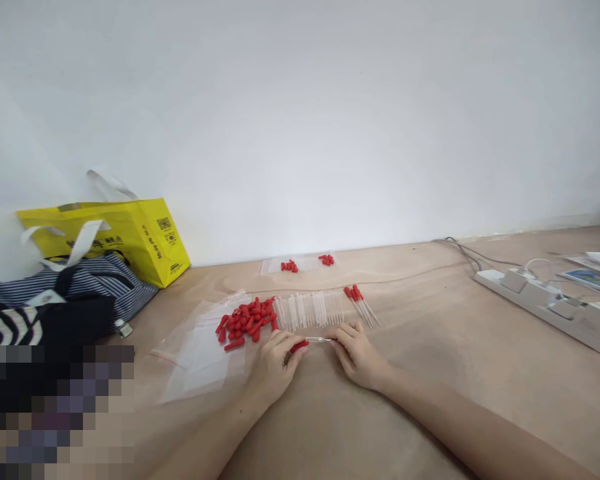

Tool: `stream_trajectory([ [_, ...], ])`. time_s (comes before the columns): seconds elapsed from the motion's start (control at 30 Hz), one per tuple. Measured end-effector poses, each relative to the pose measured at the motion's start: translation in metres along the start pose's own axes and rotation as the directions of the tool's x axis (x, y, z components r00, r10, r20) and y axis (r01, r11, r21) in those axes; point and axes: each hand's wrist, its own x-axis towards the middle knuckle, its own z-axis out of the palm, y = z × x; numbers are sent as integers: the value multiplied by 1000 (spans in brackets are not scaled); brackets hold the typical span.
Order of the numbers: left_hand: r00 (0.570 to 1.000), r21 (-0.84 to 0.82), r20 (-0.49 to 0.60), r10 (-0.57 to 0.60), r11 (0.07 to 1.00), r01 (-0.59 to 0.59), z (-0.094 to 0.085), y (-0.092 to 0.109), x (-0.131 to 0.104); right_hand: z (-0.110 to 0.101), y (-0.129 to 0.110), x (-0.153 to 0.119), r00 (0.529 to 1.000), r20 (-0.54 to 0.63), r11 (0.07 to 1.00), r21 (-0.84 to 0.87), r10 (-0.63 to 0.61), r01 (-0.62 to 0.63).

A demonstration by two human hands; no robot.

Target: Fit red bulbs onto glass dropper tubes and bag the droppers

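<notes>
My left hand (276, 362) pinches a red rubber bulb (299, 346) near the table's middle. A thin clear tube (319, 339) runs from that bulb to my right hand (359, 355), whose fingers are closed on its other end. Just beyond my hands lies a row of clear tubes (307, 310). Left of the row, a heap of red bulbs (245, 320) rests on clear plastic bags (200, 357). To the right of the row are a few tubes with red bulbs on their ends (363, 305), lying side by side.
Near the wall lies a clear bag (307, 264) with small red bulbs. A yellow bag (165, 247) and a striped bag (130, 287) stand at the left. On the right are a white power strip (545, 308) with plugs, grey cables (463, 248) and papers (593, 273).
</notes>
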Motion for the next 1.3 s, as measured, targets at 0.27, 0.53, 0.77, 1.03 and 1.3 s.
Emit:
stream_trajectory([
  [0.27, 999, -20, -23, -28, 999, 27, 0, 1, 0, -2, -2, 0, 1000, 10, 1000, 31, 2, -2],
  [0.53, 997, -41, -73, -9, 999, 6, 1, 4, 0, 4, -7, 0, 999, -34, 997, 76, -22, 25],
  [0.77, 998, -31, -24, 54, 998, -55, -1, 7, -1, -2, 1, 3, 990, 0, 990, 12, -139, 139],
  [1.03, 993, 19, 53, 107, 994, -108, -3, 10, -2, -7, 7, 7, 971, 40, 961, -134, -237, 240],
  [1.3, 984, 42, 66, 168, 984, -171, -3, 13, -3, -9, -6, 4, 979, 7, 971, -125, -204, 203],
])
